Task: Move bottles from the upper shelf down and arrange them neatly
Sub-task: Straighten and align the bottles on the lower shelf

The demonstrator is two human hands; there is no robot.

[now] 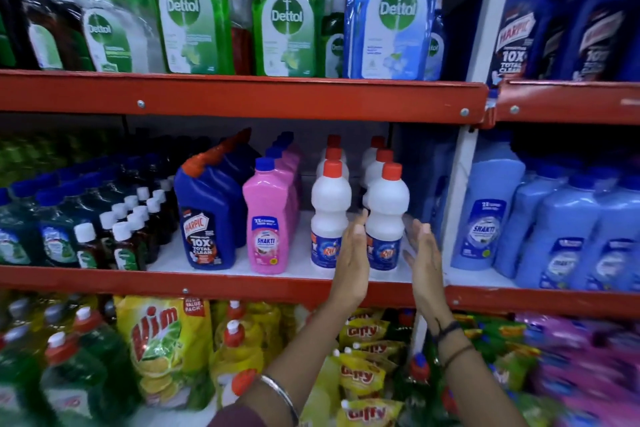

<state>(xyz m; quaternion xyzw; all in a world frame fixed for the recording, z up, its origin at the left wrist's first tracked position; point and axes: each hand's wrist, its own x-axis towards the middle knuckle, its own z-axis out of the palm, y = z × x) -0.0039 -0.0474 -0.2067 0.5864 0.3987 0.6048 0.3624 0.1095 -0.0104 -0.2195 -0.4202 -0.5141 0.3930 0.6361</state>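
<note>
Two rows of white bottles with red caps stand on the middle shelf (242, 282). The front right white bottle (387, 215) has a blue label. My left hand (351, 262) is flat and open beside its left side, fingertips near or touching it. My right hand (423, 258) is open on its right side, a small gap from it. The front left white bottle (330, 211) stands just left of my left hand. On the upper shelf (242, 97) stand tall green Dettol bottles (192, 10) and a blue Dettol bottle (393, 14).
A pink Shakti bottle (265, 218) and a blue Harpic bottle (204, 218) stand left of the white ones. A white upright post (460, 191) bounds the bay on the right, with light blue bottles (485, 215) beyond. Yellow pouches and bottles fill the lower shelf.
</note>
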